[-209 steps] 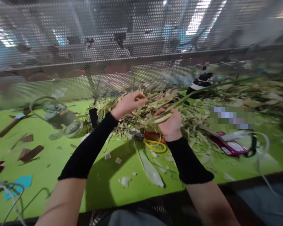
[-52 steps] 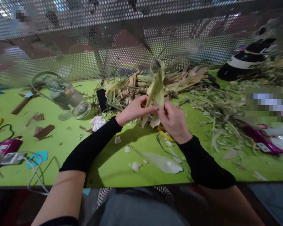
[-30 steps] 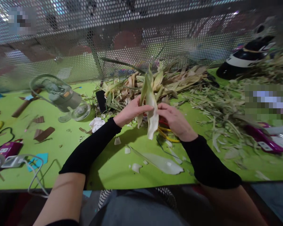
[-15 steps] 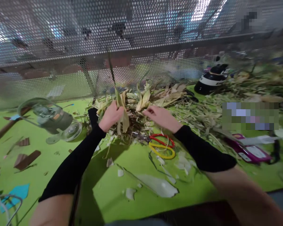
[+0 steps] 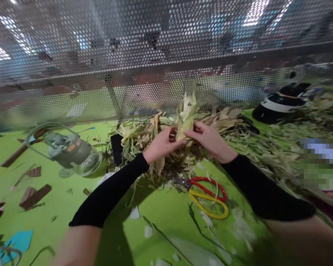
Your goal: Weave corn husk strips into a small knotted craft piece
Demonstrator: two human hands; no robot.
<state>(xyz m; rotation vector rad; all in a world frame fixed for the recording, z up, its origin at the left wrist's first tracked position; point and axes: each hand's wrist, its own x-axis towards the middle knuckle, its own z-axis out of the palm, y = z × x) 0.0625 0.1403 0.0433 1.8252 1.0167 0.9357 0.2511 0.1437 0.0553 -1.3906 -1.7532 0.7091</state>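
Between my hands a pale green corn husk [image 5: 184, 120] stands upright, its leaf tips spreading at the top. My left hand [image 5: 162, 145] is closed on the lower left of the husk, thumb along its base. From the other side, my right hand [image 5: 211, 142] grips it with thumb and fingers. Below and behind lies a heap of dry husk leaves [image 5: 141, 133]. Scissors [image 5: 208, 199] with one red and one yellow handle rest on the green table near my right forearm.
A green-grey bottle [image 5: 74, 151] with a handle lies on its side at left, beside cardboard scraps [image 5: 34, 195]. A perforated metal screen [image 5: 155, 85] runs along the back. A black and white container [image 5: 280, 103] stands back right, near more husk strips [image 5: 277, 155].
The upright husk has been lifted off the heap and is now between both hands. My left hand has left the long leaf it held and moved right. The view has shifted.
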